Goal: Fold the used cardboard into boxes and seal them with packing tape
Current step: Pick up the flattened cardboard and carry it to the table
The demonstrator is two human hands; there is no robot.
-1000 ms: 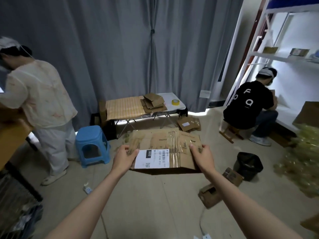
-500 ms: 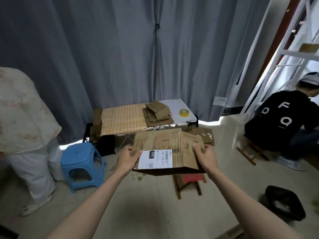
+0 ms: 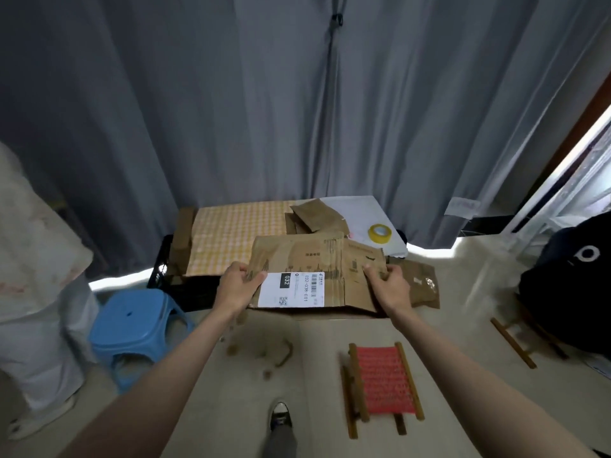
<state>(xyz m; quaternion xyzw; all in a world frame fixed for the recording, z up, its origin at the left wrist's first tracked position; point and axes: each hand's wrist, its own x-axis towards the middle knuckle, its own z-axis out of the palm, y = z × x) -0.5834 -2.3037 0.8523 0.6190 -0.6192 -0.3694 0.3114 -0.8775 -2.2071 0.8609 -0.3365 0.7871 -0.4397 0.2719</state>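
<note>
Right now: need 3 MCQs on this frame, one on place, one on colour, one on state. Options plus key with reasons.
1. Where is the tape roll?
A. On the low table by the curtain
B. On the blue stool
C. On the floor by the shoe

2. What colour is the seat of the small wooden stool on the floor?
A. Green
B. Red
C. White

3. What state is the cardboard held in both hands?
A. Taped shut as a box
B. Flattened, not yet opened
C. Torn in two

Key:
1 A: the yellow tape roll lies on the low table.
2 B: the wooden stool has a red woven seat.
3 B: the left hand and right hand grip the flat cardboard by its ends.
</note>
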